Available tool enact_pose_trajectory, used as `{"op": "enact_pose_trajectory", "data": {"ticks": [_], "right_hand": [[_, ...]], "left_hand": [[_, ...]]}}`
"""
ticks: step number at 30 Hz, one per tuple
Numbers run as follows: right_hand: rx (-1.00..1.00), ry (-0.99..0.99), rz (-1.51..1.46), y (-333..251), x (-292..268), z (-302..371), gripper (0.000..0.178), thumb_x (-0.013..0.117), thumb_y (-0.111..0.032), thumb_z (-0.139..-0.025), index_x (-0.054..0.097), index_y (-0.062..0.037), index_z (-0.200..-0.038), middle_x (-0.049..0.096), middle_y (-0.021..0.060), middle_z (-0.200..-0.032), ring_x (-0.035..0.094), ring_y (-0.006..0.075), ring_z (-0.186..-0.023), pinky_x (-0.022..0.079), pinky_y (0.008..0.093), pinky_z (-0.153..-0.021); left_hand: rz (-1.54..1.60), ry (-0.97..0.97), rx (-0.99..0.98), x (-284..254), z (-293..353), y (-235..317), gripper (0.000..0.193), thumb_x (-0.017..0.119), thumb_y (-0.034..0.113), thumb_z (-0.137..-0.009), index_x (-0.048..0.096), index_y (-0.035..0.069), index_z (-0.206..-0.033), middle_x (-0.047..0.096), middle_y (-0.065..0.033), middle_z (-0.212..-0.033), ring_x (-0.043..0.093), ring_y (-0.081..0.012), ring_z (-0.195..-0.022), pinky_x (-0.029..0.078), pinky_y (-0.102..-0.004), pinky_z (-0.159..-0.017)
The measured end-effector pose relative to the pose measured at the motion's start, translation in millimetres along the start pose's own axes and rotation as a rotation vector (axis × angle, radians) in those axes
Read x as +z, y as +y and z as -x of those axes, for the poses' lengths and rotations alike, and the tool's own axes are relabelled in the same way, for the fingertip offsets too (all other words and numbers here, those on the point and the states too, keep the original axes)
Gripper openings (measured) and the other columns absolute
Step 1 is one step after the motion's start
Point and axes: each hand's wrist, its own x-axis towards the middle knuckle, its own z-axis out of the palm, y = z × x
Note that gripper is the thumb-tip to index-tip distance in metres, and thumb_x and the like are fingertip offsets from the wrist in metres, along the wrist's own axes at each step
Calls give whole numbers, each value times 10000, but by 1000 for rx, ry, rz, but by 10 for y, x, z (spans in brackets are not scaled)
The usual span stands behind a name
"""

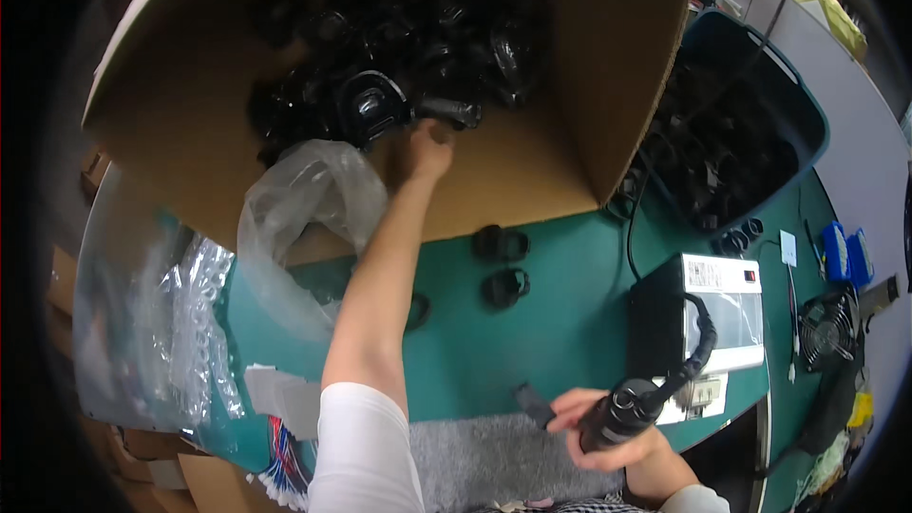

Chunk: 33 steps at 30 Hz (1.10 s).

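Black cylinder (619,413); right hand (625,454) holding it; left hand (430,154), cannot tell; machine label (706,273) illegible

Free room runs across the green bench (579,347) between the bare left forearm (382,285) and the boxy black-and-white machine (730,318), broken by small black rounded parts (506,288), while the right wall (632,66) of the brown cardboard box (532,176) bars sideways passage to the teal plastic tub (809,123).
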Motion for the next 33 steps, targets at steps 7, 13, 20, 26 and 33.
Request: {"op": "enact_pose_trajectory", "data": {"ticks": [7,13,20,26,33], "right_hand": [[17,51,-34,-161,78,-14,716,771,-84,-646,434,81,-1256,613,152,-1103,603,111,-718,458,232,-586],[-80,155,67,-96,56,-66,636,746,-48,-679,458,52,-1237,626,119,-1034,583,98,-788,464,232,-642],[-62,135,-55,-176,96,-71,564,749,-60,-710,490,45,-1199,621,102,-1028,559,73,-722,453,205,-650],[-141,11,-45,-161,35,-47,525,693,-105,-780,482,55,-1233,612,147,-1106,592,121,-788,474,254,-684],[-98,173,139,83,-40,1,689,751,15,-625,467,41,-1252,635,177,-985,633,170,-695,487,276,-609]], "left_hand": [[-614,246,72,-28,-319,-142,601,597,503,-781,571,91,-1217,638,-137,-1141,599,-293,-1063,229,-395,-1087],[-406,-750,131,-924,84,775,395,705,346,-764,645,59,-1028,666,-134,-992,605,-284,-1007,429,-384,-894],[-773,-79,408,-166,-265,491,753,680,83,-751,339,208,-1410,317,-148,-1452,313,-346,-1340,365,-481,-1027],[-651,-233,325,-20,-668,484,834,671,134,-728,271,259,-1449,415,-206,-1361,541,-382,-1120,468,-469,-906],[-665,-346,510,-699,257,637,759,674,215,-672,399,192,-1379,591,-226,-1123,603,-392,-986,480,-461,-861]]}}
